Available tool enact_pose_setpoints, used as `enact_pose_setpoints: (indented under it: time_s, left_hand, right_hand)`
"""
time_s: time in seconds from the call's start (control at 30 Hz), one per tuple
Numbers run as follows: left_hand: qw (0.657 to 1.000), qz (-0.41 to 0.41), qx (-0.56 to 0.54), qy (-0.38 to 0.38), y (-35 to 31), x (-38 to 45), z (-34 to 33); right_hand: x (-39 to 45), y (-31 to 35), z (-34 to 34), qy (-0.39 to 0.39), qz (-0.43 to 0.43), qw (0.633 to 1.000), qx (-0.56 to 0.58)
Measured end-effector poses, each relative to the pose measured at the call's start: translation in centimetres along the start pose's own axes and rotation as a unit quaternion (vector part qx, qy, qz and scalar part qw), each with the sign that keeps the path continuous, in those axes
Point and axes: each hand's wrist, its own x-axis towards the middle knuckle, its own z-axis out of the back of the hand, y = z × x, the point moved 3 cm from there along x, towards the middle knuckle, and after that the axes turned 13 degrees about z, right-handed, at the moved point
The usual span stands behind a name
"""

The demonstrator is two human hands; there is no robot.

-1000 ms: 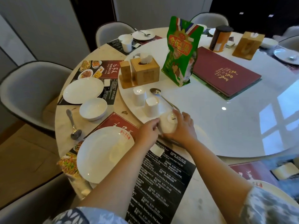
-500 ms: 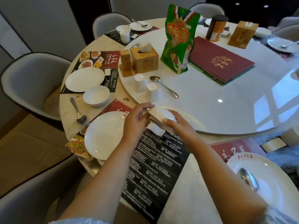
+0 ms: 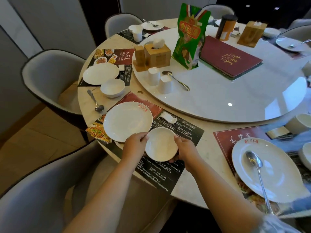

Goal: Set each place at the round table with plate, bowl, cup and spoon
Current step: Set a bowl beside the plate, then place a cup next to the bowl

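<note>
Small round white ceramic bowl, upright, sits over the dark printed placemat, just right of the large white plate, with left hand and right hand gripping its opposite rims.

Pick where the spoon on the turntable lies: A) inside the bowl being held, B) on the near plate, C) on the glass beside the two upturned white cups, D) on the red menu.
C: the spoon lies flat on the glass turntable, just right of the two upturned cups.
</note>
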Motion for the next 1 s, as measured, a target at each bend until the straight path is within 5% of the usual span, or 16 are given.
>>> enact_pose_setpoints:
  time_s: [0.23, 0.47, 0.6, 0.77, 1.0]
  left_hand:
    - [0.999, 0.028, 0.014, 0.010, 0.5, -0.1, -0.5]
    - [0.990, -0.050, 0.120, -0.045, 0.4, 0.2, 0.8]
    - [0.991, -0.068, 0.078, -0.084, -1.4, 1.9, 2.0]
    - [0.990, -0.093, 0.055, -0.088, -6.2, 6.8, 1.0]
    - [0.991, -0.099, 0.067, -0.055, -10.4, 13.8, -2.6]
  right_hand:
    - [0.4, 0.3, 0.0, -0.017, -0.025, 0.999, -0.043]
    - [1.9, 1.0, 1.2, 0.012, -0.021, 0.979, -0.201]
    - [3.9, 3.7, 1.9, -0.012, 0.092, 0.932, -0.350]
    - [10.0, 8.5, 1.0, -0.048, 0.209, 0.938, -0.271]
    - [20.2, 14.2, -0.6, -0.022, 0.326, 0.866, -0.380]
